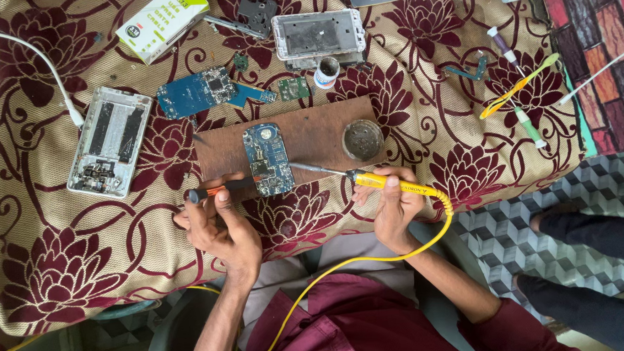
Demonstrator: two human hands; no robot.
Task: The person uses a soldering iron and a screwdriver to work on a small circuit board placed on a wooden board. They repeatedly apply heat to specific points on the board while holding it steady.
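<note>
Blue circuit board (268, 159) lying flat on a brown wooden board (310, 134), near that board's left-hand, near edge, on a table draped in a beige cloth with maroon flowers (66, 245). Right hand (393, 205): fingers curled closed around the yellow handle of a soldering iron (369, 179), whose metal tip points left and ends at the right edge of the circuit board; whether tip and board actually touch cannot be told from this height. A yellow cord (373, 258) loops from the handle toward the near side. Left hand (218, 227): fingers closed on a slim black-and-orange tool (220, 192), held level with its working end at the near left corner of the circuit board. A round dark tin (362, 139) sits on the wooden board to the right. Farther off lie a larger blue board (195, 92), a small white pot (327, 71) and an open phone housing (319, 34); another open white phone casing (109, 141) lies at the left.
</note>
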